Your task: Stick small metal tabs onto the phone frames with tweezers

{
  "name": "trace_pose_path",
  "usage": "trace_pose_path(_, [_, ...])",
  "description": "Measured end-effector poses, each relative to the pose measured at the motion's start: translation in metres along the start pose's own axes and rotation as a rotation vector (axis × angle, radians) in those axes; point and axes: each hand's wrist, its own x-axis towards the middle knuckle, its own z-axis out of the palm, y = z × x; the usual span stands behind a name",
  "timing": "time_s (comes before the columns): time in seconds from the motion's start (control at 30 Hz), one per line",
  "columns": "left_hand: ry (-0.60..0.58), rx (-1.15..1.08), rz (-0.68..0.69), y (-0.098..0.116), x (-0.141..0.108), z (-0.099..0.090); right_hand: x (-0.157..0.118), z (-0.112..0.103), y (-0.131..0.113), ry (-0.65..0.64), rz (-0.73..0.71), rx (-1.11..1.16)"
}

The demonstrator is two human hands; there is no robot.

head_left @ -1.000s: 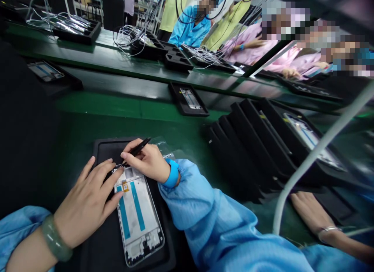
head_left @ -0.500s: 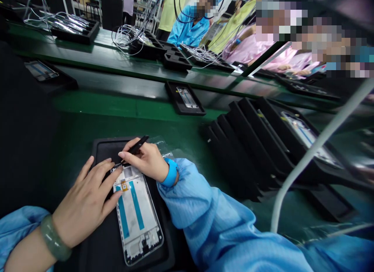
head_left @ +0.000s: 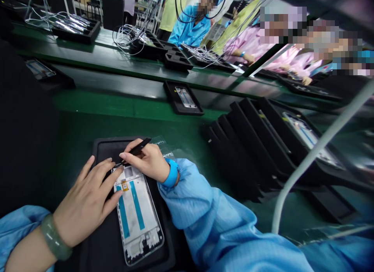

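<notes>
A phone mid-frame point(head_left: 143, 209) lies on a black tray point(head_left: 101, 147), its silvery inner face up with two blue strips and a small orange flex cable point(head_left: 125, 185). My left hand point(head_left: 87, 196) rests with fingers spread, fingertips on the frame's upper left edge and the thumb beside the flex cable. In a pinch, my right hand point(head_left: 146, 159) holds slim black tweezers point(head_left: 140, 146), slanted with the tip down at the frame's top edge. Fingers partly hide that tip and the part under it.
Black trays point(head_left: 248, 147) stand stacked at the right, the top one bearing another phone frame point(head_left: 312, 139). A pale cable point(head_left: 304, 166) crosses in front of them. Farther back lie a tray with a phone frame point(head_left: 186, 97) and bundled white cables point(head_left: 128, 38). Several people sit or stand beyond.
My hands and the phone frame stay almost in place; the tweezers' upper end has shifted very slightly right. Across the bench, a person in pink has moved their arms.
</notes>
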Motion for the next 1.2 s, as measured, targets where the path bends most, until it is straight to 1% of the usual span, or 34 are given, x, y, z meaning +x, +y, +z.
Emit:
trace_pose_path(0.33, [0.003, 0.003, 0.007, 0.0000, 0.0001, -0.0006, 0.0000, 0.0001, -0.0006, -0.010, 0.025, -0.020])
trace_pose_path(0.53, [-0.012, 0.014, 0.008, 0.0004, -0.0001, -0.0011, -0.0003, 0.0004, 0.0000, 0.002, 0.002, -0.009])
trace_pose_path(0.87, [0.005, 0.007, 0.008, -0.0004, -0.0004, 0.0003, -0.0007, 0.0009, -0.0013, -0.009, 0.024, -0.010])
trace_pose_path(1.2, [0.017, -0.006, 0.004, -0.0003, -0.0003, 0.0000, -0.0021, 0.0012, -0.0015, -0.022, -0.020, -0.031])
